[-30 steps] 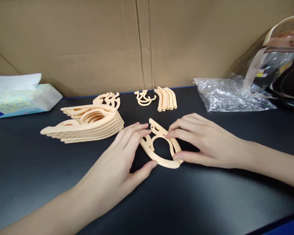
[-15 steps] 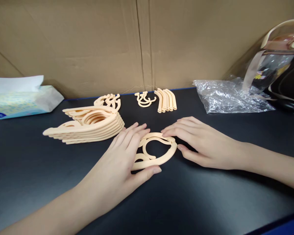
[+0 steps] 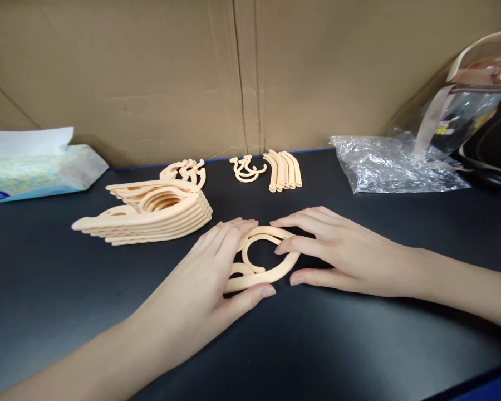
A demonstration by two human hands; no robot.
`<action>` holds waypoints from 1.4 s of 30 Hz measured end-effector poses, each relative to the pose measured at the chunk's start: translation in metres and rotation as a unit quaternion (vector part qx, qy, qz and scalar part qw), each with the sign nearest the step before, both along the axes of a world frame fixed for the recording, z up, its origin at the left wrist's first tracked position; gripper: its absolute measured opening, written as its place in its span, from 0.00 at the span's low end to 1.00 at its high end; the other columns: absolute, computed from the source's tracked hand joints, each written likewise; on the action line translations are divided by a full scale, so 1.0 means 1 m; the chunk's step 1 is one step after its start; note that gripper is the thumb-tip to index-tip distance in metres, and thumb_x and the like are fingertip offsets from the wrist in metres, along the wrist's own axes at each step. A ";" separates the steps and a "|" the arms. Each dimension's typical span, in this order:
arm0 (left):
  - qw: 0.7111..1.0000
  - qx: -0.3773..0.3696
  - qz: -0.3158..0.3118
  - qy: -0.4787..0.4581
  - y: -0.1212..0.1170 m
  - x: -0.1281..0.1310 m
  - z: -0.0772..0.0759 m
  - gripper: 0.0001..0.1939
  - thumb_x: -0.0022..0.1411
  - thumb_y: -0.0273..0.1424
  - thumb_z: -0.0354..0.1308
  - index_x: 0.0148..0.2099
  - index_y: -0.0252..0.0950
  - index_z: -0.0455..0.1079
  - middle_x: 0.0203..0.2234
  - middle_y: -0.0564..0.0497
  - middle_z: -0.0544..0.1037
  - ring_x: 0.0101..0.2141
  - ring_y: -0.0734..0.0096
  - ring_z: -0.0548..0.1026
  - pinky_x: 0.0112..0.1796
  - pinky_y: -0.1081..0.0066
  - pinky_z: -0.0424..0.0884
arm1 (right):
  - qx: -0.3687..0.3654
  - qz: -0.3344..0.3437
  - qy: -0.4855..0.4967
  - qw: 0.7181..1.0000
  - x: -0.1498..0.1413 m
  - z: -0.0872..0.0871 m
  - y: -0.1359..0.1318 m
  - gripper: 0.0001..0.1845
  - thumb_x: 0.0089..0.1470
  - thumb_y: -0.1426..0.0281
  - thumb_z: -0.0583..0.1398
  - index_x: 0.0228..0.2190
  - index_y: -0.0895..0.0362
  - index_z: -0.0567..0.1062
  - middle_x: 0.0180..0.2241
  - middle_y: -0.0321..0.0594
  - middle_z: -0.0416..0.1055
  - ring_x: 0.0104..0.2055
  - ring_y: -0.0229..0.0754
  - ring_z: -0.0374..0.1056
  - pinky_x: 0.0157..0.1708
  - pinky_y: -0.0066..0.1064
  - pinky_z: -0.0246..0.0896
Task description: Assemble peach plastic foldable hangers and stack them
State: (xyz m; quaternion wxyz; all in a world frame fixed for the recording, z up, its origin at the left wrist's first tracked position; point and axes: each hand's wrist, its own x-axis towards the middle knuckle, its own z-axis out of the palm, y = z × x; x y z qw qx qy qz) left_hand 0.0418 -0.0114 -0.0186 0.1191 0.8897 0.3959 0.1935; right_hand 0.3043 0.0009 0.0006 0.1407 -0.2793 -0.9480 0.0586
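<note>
A peach plastic hanger piece lies flat on the black table between my hands. My left hand rests on its left half, fingers stretched over it and thumb pressed against its near edge. My right hand touches its right end, fingers laid on the top arc and thumb at the near side. Left of my hands stands a stack of several assembled peach hangers.
Loose hooks and curved bars lie near the cardboard wall. A tissue pack sits at the far left, and a crumpled clear bag and a transparent container at the right.
The hanger piece has been turned from tilted to lying flat with its arc to the right. My right hand slid a little left onto its end; my left hand stayed on it.
</note>
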 end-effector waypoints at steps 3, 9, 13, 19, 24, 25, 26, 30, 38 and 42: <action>1.000 0.004 -0.002 0.001 0.000 0.000 0.000 0.33 0.68 0.50 0.55 0.67 0.43 0.51 0.60 0.44 0.68 0.61 0.51 0.66 0.57 0.53 0.69 | -0.005 -0.009 0.007 1.000 -0.001 0.002 0.000 0.12 0.67 0.63 0.55 0.40 0.57 0.74 0.54 0.52 0.71 0.54 0.50 0.68 0.53 0.44 0.62; 0.999 -0.015 0.008 -0.027 -0.002 0.000 0.002 0.30 0.68 0.48 0.56 0.66 0.45 0.53 0.57 0.48 0.70 0.57 0.55 0.70 0.54 0.56 0.71 | 0.026 -0.015 0.010 1.000 -0.002 0.004 0.000 0.11 0.68 0.65 0.54 0.39 0.58 0.72 0.53 0.53 0.71 0.51 0.51 0.69 0.51 0.45 0.63; 0.999 -0.015 0.021 -0.042 -0.001 0.001 0.005 0.29 0.67 0.47 0.57 0.64 0.46 0.55 0.55 0.48 0.71 0.55 0.55 0.71 0.53 0.57 0.72 | 0.046 -0.022 0.025 0.998 -0.001 0.006 0.000 0.10 0.68 0.66 0.54 0.40 0.57 0.72 0.52 0.52 0.72 0.52 0.50 0.69 0.51 0.45 0.63; 0.998 0.021 0.009 -0.056 -0.002 0.001 0.009 0.29 0.66 0.43 0.61 0.63 0.44 0.56 0.56 0.48 0.71 0.55 0.57 0.71 0.53 0.60 0.71 | -0.007 -0.037 0.100 0.994 0.003 0.007 -0.001 0.08 0.65 0.65 0.58 0.43 0.54 0.68 0.53 0.49 0.72 0.54 0.49 0.68 0.52 0.43 0.64; 0.989 0.140 -0.038 -0.009 -0.004 0.002 0.015 0.28 0.68 0.37 0.60 0.65 0.38 0.55 0.61 0.43 0.68 0.59 0.58 0.68 0.58 0.62 0.63 | -0.243 -0.130 0.221 0.935 0.000 0.013 -0.004 0.15 0.60 0.59 0.63 0.43 0.53 0.67 0.33 0.33 0.71 0.31 0.37 0.65 0.31 0.28 0.62; 0.986 0.159 -0.046 0.003 -0.005 0.003 0.016 0.28 0.69 0.36 0.59 0.65 0.38 0.55 0.61 0.43 0.68 0.59 0.58 0.67 0.59 0.62 0.62 | -0.293 -0.137 0.217 0.921 -0.001 0.014 -0.004 0.12 0.61 0.59 0.62 0.38 0.54 0.69 0.28 0.30 0.67 0.27 0.35 0.61 0.27 0.27 0.57; 0.984 0.172 -0.052 0.011 -0.006 0.003 0.017 0.28 0.69 0.36 0.59 0.65 0.37 0.55 0.61 0.42 0.68 0.59 0.58 0.67 0.59 0.62 0.61 | -0.338 -0.138 0.211 0.907 -0.002 0.016 -0.005 0.13 0.62 0.58 0.61 0.32 0.55 0.69 0.24 0.29 0.63 0.25 0.33 0.56 0.24 0.26 0.52; 0.986 0.160 -0.055 0.007 -0.007 0.003 0.018 0.29 0.68 0.36 0.60 0.65 0.36 0.55 0.61 0.43 0.67 0.59 0.59 0.66 0.59 0.65 0.58 | -0.441 -0.123 0.232 0.858 -0.005 0.019 -0.005 0.20 0.62 0.59 0.61 0.24 0.56 0.64 0.21 0.27 0.55 0.23 0.31 0.50 0.21 0.26 0.44; 0.993 0.108 -0.043 -0.032 -0.004 0.001 0.015 0.32 0.65 0.40 0.63 0.65 0.39 0.54 0.63 0.46 0.65 0.62 0.62 0.63 0.61 0.68 0.57 | -0.458 -0.118 0.246 0.846 -0.006 0.016 -0.001 0.19 0.62 0.58 0.61 0.25 0.57 0.68 0.22 0.28 0.59 0.24 0.31 0.54 0.23 0.26 0.47; 0.991 0.120 -0.045 -0.036 -0.003 0.003 0.014 0.31 0.67 0.42 0.61 0.65 0.37 0.55 0.62 0.46 0.66 0.62 0.64 0.63 0.63 0.70 0.55 | -0.467 -0.116 0.249 0.840 -0.005 0.017 0.000 0.19 0.61 0.58 0.62 0.24 0.57 0.68 0.21 0.28 0.60 0.23 0.31 0.54 0.22 0.27 0.45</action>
